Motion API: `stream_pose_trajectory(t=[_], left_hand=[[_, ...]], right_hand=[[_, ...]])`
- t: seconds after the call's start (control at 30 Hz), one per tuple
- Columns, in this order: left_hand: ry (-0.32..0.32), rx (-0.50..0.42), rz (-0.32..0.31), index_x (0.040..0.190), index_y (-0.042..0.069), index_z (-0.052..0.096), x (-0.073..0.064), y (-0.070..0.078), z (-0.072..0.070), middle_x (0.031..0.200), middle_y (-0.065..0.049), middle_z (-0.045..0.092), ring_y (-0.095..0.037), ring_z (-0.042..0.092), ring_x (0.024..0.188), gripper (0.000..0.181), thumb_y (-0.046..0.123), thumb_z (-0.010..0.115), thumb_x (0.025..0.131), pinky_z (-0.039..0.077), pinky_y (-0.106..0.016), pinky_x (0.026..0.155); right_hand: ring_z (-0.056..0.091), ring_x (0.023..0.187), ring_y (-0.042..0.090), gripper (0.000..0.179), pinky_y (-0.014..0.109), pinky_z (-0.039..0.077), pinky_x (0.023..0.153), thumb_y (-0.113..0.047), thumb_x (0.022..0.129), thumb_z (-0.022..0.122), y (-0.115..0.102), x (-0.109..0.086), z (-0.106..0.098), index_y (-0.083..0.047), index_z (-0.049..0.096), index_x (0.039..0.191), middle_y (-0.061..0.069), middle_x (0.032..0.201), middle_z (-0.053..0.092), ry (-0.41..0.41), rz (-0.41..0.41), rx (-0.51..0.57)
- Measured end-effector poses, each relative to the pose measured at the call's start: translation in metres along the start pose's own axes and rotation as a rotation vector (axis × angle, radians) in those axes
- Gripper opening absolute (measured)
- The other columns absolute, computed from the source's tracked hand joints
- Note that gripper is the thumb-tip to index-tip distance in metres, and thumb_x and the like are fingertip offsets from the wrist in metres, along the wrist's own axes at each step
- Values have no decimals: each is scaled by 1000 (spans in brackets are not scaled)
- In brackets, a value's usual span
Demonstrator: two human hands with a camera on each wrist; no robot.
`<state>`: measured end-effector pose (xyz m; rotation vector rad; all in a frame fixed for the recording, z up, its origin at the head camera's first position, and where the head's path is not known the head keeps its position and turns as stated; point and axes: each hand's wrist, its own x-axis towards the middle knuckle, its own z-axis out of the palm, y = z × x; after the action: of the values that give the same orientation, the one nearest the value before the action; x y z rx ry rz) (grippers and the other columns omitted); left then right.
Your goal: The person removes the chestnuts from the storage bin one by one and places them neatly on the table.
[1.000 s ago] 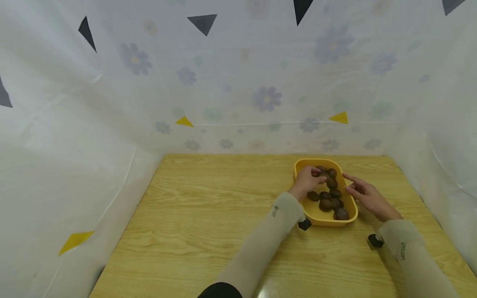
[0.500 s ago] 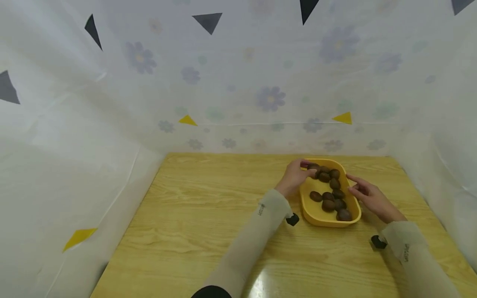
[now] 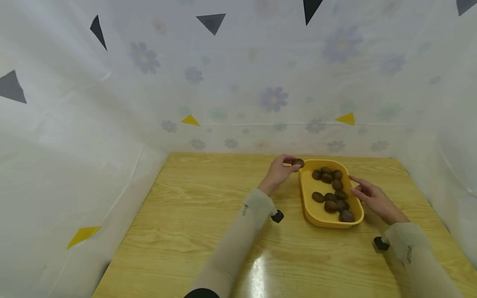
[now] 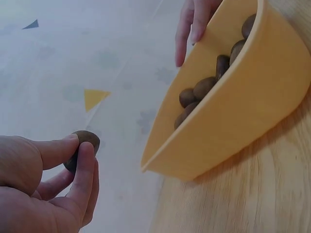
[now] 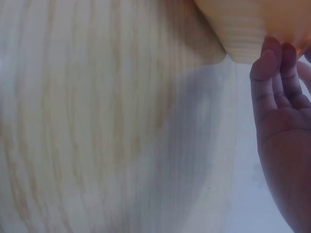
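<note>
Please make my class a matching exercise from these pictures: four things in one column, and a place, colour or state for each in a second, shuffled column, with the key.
Things
1. left hand
2. right hand
3. tray
4. table

Descriptions
A. yellow, with several brown pieces inside
B. pinching one brown oval
C. wood-grained
D. touching the tray's right side

Pairs: 1-B, 2-D, 3-A, 4-C

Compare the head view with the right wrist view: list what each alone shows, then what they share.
Head view only: the left hand pinching a brown lump, the other brown lumps inside the yellow tray, and the dark and yellow triangles on the pale sheet.
Right wrist view only: the palm side of the right hand and the tray's outer wall on that side.
Both: the right hand at the tray, part of the wooden table, and the sheet.
</note>
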<state>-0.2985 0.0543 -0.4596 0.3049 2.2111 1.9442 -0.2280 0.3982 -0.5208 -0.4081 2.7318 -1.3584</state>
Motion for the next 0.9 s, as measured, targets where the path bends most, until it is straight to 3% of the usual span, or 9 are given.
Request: stream_pose_trajectory(t=[0.13,0.47,0.73,0.9], left_hand=[[22,6,6,132,2,65,1,-4,-11,126,-16,64,-28,70,105,37,11,74,97,54,-54,102],[4,-6,-27,133,2,62,-4,-20,-29,128,-16,61,-28,68,107,38,10,73,98,53,-55,104],[-9,142,-48,134,7,63,-8,-41,-36,129,-13,62,-26,66,111,37,16,72,99,58,-40,94],[-7,217,-43,131,5,63,-5,-51,-37,128,-13,64,-27,63,117,35,17,73,99,56,-39,95]], right_hand=[[55,79,13,59,37,45,61,-24,112,48,-1,-1,-2,-3,27,163,13,106,61,2,-1,-5],[55,79,12,59,37,45,62,-24,112,49,-2,-1,-1,-3,27,163,11,106,60,2,5,12],[54,78,14,60,37,45,62,-24,112,48,2,2,3,-3,26,164,13,106,59,-2,2,14],[53,79,14,60,37,44,61,-25,113,47,0,3,0,-5,25,164,13,108,58,-5,1,11]])
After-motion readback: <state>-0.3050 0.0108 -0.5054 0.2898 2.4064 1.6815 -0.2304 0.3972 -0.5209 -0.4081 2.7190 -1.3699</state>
